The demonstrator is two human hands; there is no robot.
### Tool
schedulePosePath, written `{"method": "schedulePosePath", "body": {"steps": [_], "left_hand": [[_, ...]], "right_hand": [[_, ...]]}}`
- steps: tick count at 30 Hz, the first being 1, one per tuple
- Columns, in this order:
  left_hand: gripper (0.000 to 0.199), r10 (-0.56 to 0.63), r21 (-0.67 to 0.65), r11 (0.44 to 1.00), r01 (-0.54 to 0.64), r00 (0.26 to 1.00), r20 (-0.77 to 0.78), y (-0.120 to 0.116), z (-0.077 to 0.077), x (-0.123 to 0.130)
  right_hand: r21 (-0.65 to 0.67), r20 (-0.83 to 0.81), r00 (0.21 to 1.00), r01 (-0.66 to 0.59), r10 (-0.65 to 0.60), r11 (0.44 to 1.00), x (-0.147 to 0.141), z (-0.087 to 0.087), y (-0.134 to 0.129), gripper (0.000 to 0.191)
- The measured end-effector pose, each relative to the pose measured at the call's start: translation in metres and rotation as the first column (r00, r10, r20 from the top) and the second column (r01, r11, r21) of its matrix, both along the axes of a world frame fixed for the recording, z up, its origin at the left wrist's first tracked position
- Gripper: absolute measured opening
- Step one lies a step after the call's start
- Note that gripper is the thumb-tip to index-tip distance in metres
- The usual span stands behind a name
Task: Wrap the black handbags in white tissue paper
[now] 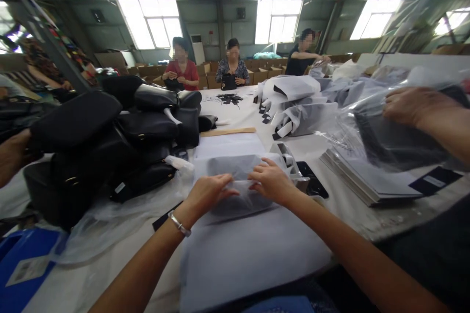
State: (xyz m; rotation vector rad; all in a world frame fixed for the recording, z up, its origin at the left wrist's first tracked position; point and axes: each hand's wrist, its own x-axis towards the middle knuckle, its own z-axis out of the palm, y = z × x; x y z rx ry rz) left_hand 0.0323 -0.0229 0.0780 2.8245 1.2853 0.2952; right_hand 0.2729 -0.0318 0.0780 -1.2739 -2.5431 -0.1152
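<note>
A dark item wrapped in thin white tissue paper lies in front of me on larger white sheets. My left hand is closed on the paper's edge at the left, thumb below the fingers. Just to the right, my right hand is closed on the same edge, its index finger stretched out over the top. The paper looks greyish where the dark item shows through. What the item is, the wrapping hides.
Black leather bags are heaped at left beside a blue bin. At right stand a cardboard stack, wrapped bundles and a phone-like black object. Co-workers' hands reach in from both sides; several people work beyond.
</note>
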Motion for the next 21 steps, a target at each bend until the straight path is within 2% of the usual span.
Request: {"method": "schedulePosePath", "body": {"steps": [1, 3, 8, 12, 16, 21], "left_hand": [[0.038, -0.021, 0.004, 1.0, 0.021, 0.999, 0.037, -0.001, -0.002, -0.002], [0.039, -0.024, 0.008, 1.0, 0.023, 0.996, 0.086, -0.004, -0.007, -0.005], [0.015, 0.052, -0.017, 0.999, -0.051, 0.998, 0.041, -0.005, -0.015, -0.008], [0.018, 0.126, -0.033, 0.991, -0.126, 0.992, -0.006, 0.0, -0.014, -0.008], [0.025, 0.195, -0.063, 0.979, -0.193, 0.98, 0.024, 0.008, -0.012, -0.009], [0.018, 0.26, -0.069, 0.965, -0.255, 0.962, 0.08, 0.013, -0.013, -0.007]], "right_hand": [[0.028, 0.002, 1.0, 0.014, -0.015, 1.0, 0.002, -0.001, -0.004, 0.005], [0.077, -0.008, 0.999, 0.044, -0.043, 0.996, 0.005, -0.001, -0.009, 0.007], [0.119, -0.143, 0.987, 0.094, -0.076, 0.988, 0.011, -0.009, -0.007, 0.009], [0.035, -0.252, 0.961, 0.131, -0.118, 0.991, 0.014, -0.016, 0.004, 0.01], [-0.096, -0.234, 0.951, 0.184, -0.202, 0.978, 0.014, -0.018, 0.012, 0.011], [-0.105, -0.233, 0.947, 0.202, -0.222, 0.974, 0.013, -0.022, 0.019, 0.012]]}}
